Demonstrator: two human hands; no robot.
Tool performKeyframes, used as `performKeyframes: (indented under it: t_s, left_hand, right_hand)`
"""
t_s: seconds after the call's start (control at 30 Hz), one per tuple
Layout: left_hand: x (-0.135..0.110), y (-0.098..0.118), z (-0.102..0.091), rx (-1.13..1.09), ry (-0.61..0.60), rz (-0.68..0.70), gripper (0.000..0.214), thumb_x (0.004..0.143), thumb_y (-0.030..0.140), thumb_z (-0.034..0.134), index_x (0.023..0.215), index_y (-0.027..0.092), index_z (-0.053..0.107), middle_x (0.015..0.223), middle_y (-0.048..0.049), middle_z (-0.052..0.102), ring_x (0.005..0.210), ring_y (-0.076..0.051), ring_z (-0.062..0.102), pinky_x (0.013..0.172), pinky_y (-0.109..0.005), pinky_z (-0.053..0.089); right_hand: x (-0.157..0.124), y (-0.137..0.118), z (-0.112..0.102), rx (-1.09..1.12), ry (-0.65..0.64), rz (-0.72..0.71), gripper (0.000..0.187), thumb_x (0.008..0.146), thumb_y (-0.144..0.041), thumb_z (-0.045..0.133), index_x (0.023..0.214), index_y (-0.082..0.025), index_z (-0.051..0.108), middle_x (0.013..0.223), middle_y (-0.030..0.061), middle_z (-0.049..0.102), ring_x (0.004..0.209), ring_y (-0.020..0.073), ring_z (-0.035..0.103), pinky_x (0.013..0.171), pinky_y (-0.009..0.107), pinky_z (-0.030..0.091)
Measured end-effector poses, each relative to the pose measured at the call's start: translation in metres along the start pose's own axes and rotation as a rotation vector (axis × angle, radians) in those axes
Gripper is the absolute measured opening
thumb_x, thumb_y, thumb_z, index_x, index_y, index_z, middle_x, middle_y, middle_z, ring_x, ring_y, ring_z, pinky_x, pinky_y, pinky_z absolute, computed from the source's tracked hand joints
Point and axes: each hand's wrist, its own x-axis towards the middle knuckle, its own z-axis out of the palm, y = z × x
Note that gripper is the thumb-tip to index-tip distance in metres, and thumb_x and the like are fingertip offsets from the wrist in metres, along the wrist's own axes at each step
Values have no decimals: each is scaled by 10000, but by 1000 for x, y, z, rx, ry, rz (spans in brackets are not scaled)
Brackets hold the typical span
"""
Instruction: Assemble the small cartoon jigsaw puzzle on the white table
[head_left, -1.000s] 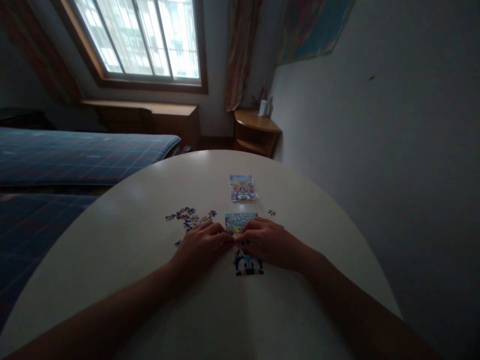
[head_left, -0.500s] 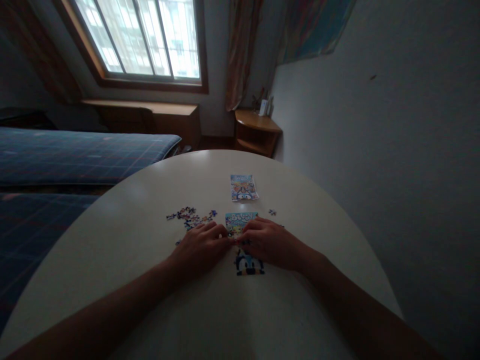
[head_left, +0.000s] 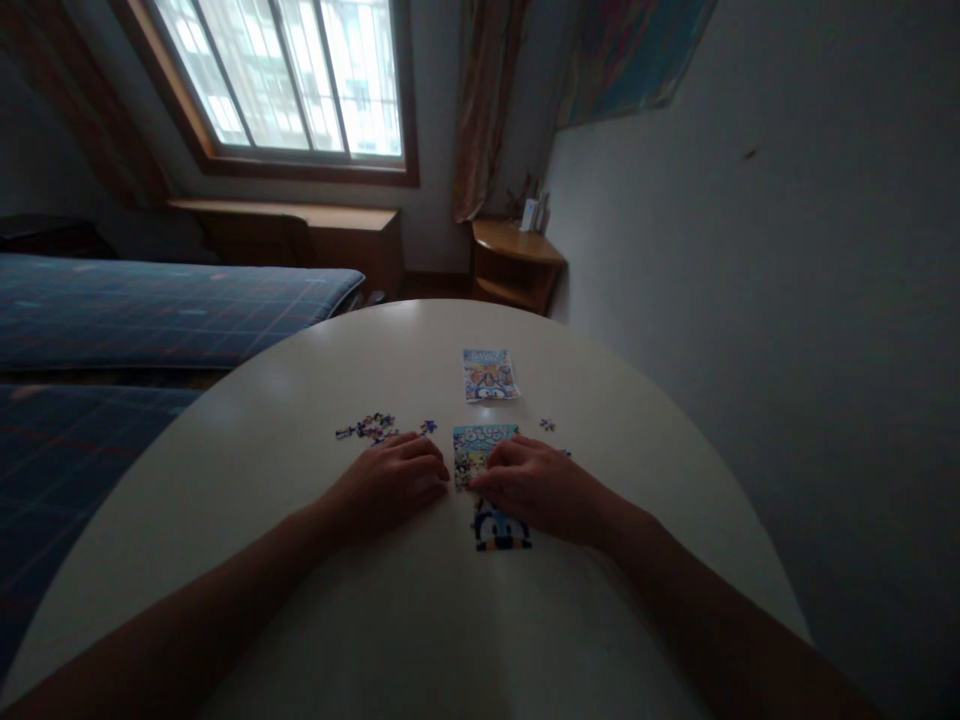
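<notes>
Taking the puzzle as the middle of the clock, going left to right: a blue plaid mattress (head_left: 172, 310) sits over at ten o'clock, past the edge of the smooth white rounded surface (head_left: 420, 620). Closer in, also around ten, there's a scatter of small multicoloured jigsaw pieces (head_left: 371, 428). Left hand (head_left: 390, 483) is at nine, partly covering that scatter, fingers curled in close together just beside the puzzle; can't tell if they've got anything.

The partly built, flat, colourful cartoon puzzle (head_left: 484, 437) lies on the surface between the hands, pale blue up top, dark blue dog face at six o'clock. A small printed blue-and-orange packet (head_left: 490, 375) lies flat at twelve. Right hand (head_left: 536, 490) comes in from three, fingers bunched narrow over the puzzle; can't see whether they pinch a piece. One loose jigsaw piece (head_left: 547, 425) lies around two.
</notes>
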Motion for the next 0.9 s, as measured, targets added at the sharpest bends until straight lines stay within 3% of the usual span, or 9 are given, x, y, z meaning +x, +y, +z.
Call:
performKeyframes:
  t_s: [0.23, 0.6, 0.7, 0.9]
  left_hand:
    - [1, -1, -11, 91, -95, 226, 220, 986, 233, 510, 1136, 268, 668, 983, -42, 669, 864, -164, 600, 771, -304, 504]
    - [4, 8, -17, 144, -130, 239, 199, 993, 231, 492, 1063, 229, 678, 1022, -52, 678, 896, -169, 614, 802, -309, 512]
    - [0, -3, -25, 131, -119, 190, 209, 1002, 259, 489, 1071, 236, 684, 1038, -45, 698, 920, -167, 638, 843, -323, 521]
    - [-15, -47, -48, 154, 61, -151, 285, 977, 373, 505, 1151, 218, 670, 1185, -85, 677, 1046, -217, 636, 926, -408, 533]
  right_hand:
    - [0, -1, 1, -20, -12, 3, 180, 961, -246, 561, 1031, -246, 726, 956, 48, 667, 855, 153, 577, 805, 287, 464]
    - [2, -4, 6, -83, -4, 20, 162, 946, -223, 574, 1017, -254, 717, 939, 44, 667, 851, 166, 581, 831, 321, 470]
    - [2, -2, 2, -19, 19, 64, 152, 946, -261, 591, 1042, -252, 708, 970, 50, 684, 893, 176, 607, 854, 339, 478]
    - [-10, 29, -15, 14, 139, 225, 138, 934, -267, 593, 1019, -224, 692, 1013, 76, 697, 931, 201, 636, 861, 372, 509]
